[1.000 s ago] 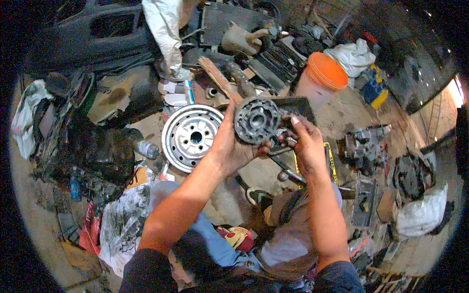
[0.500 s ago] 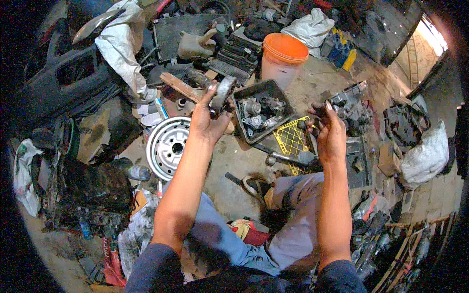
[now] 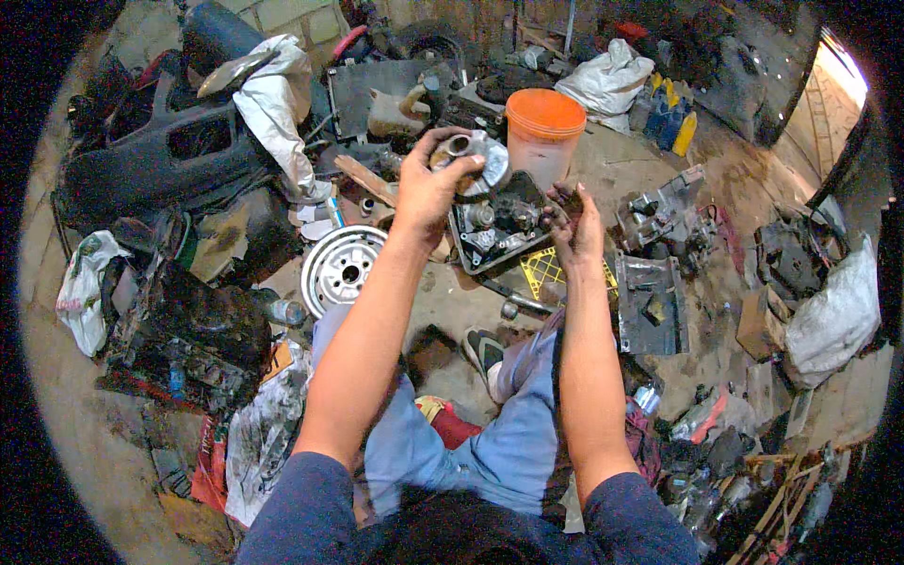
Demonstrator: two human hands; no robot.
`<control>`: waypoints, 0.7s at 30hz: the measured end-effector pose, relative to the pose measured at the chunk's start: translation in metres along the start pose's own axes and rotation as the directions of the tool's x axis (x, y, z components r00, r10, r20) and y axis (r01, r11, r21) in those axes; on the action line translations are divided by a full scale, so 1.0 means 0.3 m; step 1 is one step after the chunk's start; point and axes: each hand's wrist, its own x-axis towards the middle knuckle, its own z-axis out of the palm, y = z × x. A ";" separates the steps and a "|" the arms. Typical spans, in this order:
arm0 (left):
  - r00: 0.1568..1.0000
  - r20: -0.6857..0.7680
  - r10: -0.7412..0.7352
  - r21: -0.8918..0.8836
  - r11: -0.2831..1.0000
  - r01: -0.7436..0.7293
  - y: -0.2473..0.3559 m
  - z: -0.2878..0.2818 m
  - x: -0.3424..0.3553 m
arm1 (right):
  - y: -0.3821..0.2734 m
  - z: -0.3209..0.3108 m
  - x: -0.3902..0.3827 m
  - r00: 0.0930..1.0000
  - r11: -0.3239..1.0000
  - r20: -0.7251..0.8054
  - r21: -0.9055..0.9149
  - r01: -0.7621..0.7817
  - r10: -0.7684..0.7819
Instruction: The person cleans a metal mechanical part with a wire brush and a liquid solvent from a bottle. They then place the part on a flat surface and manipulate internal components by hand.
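Raised above the bin's left side, my left hand (image 3: 431, 184) grips a silvery metal car part (image 3: 490, 162) with a short round tube opening facing up. Its thumb lies across the front. My right hand (image 3: 578, 226) hovers by the bin's right edge, its blackened fingers loosely bent and apart, with nothing seen in them. Below both hands stands a black rectangular bin (image 3: 506, 256) holding several greasy metal parts (image 3: 482, 226). Partly under the right hand is a yellow plastic grid (image 3: 541, 275).
A white steel wheel rim (image 3: 325, 282) lies left of my legs. An orange-lidded bucket (image 3: 546, 113) stands behind the bin. Engine parts (image 3: 667, 212) and a dark metal tray (image 3: 652, 301) sit at right. A black plastic car panel (image 3: 151, 169) leans at far left.
My left hand has moved right and turned the metal part, so its tube opening now shows. My right hand has come left toward the bin. The whole view has shifted somewhat.
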 end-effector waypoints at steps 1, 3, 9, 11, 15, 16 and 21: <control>1.000 -0.001 -0.007 0.003 1.000 0.007 0.014 0.034 -0.013 | -0.004 -0.004 -0.007 1.000 1.000 0.009 0.019 -0.010 0.010; 1.000 -0.012 -0.015 0.068 0.998 0.016 0.033 0.073 -0.031 | -0.018 -0.012 -0.014 0.999 0.999 0.045 0.035 -0.024 0.023; 0.998 0.054 0.028 0.192 0.981 -0.038 -0.042 0.160 0.003 | -0.053 -0.044 -0.066 0.999 0.999 0.010 0.011 0.038 -0.038; 0.994 0.095 0.054 0.105 0.992 -0.064 -0.119 0.238 0.036 | -0.103 -0.062 -0.072 0.993 0.993 -0.012 -0.003 0.116 -0.116; 0.941 0.202 0.271 0.117 0.947 -0.298 -0.268 0.350 0.084 | -0.148 -0.080 -0.084 0.967 0.961 -0.089 -0.167 0.220 -0.237; 0.927 0.215 0.308 0.115 0.934 -0.338 -0.282 0.396 0.084 | -0.150 -0.114 -0.081 0.945 0.934 -0.168 -0.277 0.227 -0.280; 0.909 0.309 0.278 -0.068 0.960 -0.270 -0.346 0.559 0.110 | -0.197 -0.195 -0.045 0.897 0.898 -0.125 -0.188 0.398 -0.423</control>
